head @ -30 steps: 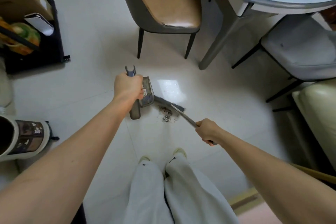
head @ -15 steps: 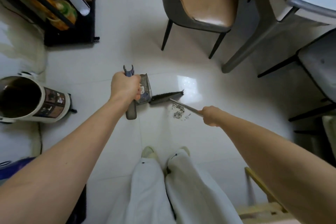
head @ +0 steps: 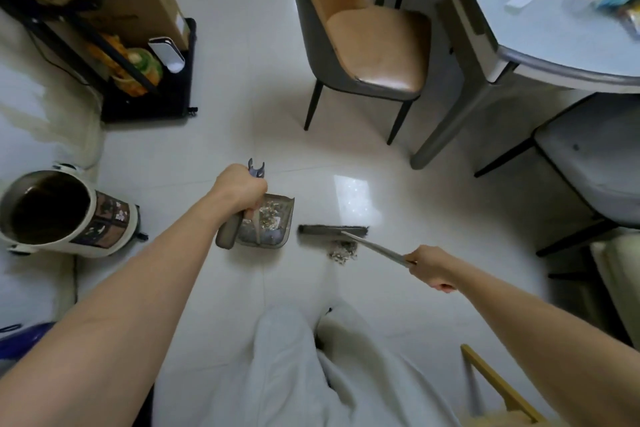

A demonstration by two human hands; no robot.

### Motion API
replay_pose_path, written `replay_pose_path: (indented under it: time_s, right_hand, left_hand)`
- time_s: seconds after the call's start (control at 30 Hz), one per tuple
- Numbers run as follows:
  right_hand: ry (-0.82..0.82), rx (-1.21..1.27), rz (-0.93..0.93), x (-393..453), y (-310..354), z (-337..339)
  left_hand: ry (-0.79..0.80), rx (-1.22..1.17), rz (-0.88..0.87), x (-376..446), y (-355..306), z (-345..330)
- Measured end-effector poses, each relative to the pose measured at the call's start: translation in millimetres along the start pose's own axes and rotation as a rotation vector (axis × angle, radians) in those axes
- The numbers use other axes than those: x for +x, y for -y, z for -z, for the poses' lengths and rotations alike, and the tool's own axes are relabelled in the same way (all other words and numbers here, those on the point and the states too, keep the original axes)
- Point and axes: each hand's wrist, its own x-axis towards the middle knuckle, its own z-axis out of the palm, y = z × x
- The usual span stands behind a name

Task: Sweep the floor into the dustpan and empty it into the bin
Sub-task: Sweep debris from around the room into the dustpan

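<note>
Both hands are closed on tools: my right hand [head: 433,270] grips the broom handle [head: 375,248], and my left hand [head: 240,189] is wrapped round the upright dustpan handle [head: 228,230].

Nearest me on the floor [head: 277,135] lies the small debris pile [head: 343,253], on my side of the broom head [head: 332,229] and just beside it. The head's long axis runs left to right, its left end pointing at the dustpan [head: 273,224], which sits just left of it with a small gap and already holds scraps. I judge the coming stroke must go leftward, the right hand being nearer the pile.

Farther left stands the bin [head: 104,218], its open mouth facing up at me, well apart from the pan.
</note>
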Motion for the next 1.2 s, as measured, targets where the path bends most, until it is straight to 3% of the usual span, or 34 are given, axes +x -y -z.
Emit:
replay_pose_path:
  time_s: [0.2, 0.5, 0.83, 1.07, 1.2]
  right_hand:
    - [-0.035, 0.188, -0.035, -22, 22, -9]
    - [-0.069, 0.559, -0.222, -28, 78, -51]
    - [-0.114, 0.911, -0.395, -30, 134, -110]
    - [-0.140, 0.948, -0.433, -23, 145, -111]
    - [-0.111, 0.951, -0.461, -7, 140, -107]
  left_hand:
    - [0.027, 0.303, -0.081, -6, -3, 20]
    - [0.102, 0.800, -0.394, -2, -6, 36]
    - [0.251, 0.999, -0.592, 23, 12, 43]
    - [0.374, 1.070, -0.566, 40, 21, 46]
    - [0.356, 1.149, -0.551, 53, 15, 34]
